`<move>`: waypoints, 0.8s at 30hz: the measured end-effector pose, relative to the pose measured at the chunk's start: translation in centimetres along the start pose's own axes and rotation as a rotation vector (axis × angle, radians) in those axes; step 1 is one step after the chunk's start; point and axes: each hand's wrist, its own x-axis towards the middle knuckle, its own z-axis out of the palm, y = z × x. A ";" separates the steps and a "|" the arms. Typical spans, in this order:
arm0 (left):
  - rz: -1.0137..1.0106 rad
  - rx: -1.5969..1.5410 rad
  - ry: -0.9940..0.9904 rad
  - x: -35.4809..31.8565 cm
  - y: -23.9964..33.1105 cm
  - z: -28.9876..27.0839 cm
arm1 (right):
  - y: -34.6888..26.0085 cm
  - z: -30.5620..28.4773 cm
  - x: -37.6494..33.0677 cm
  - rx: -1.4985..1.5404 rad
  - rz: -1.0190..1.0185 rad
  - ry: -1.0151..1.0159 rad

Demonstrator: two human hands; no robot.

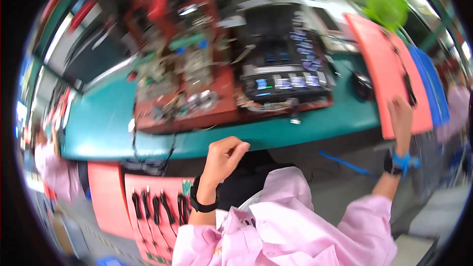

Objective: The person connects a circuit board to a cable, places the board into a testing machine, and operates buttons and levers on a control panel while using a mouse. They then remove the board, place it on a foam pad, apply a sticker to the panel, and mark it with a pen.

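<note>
My left hand (pixel 224 160) is curled into a loose fist in front of the table's near edge, its thumb lying along the bent fingers; nothing shows in it. Over the near part of a pink board (pixel 367 44) at the right is my right hand (pixel 401 113), its fingers bent together and slightly smeared. What they hold, if anything, is hidden. Just right of those fingertips a black cable (pixel 410 91) with a thicker bundled end lies along the board. A black band circles my left wrist; my right wrist wears a dark band and a blue strap.
On the green tabletop (pixel 98 123) stands a red-brown fixture (pixel 221 108) with circuit parts and lit small displays (pixel 290 83). A black mouse (pixel 362 86) sits right of it. Several bundled cables (pixel 156 209) lie on a lower pink board (pixel 106 197). Blue board (pixel 429 86) edges the right side.
</note>
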 end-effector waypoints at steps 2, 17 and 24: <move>0.093 0.171 -0.033 -1.0 1.3 -2.6 | -2.5 1.1 -2.2 0.255 0.024 0.093; 0.117 1.069 0.152 1.7 2.4 -17.3 | -37.8 8.0 -3.3 0.408 -1.207 -0.046; 0.155 1.162 0.067 2.9 0.4 -17.4 | -44.8 12.5 -2.9 0.159 -1.162 0.127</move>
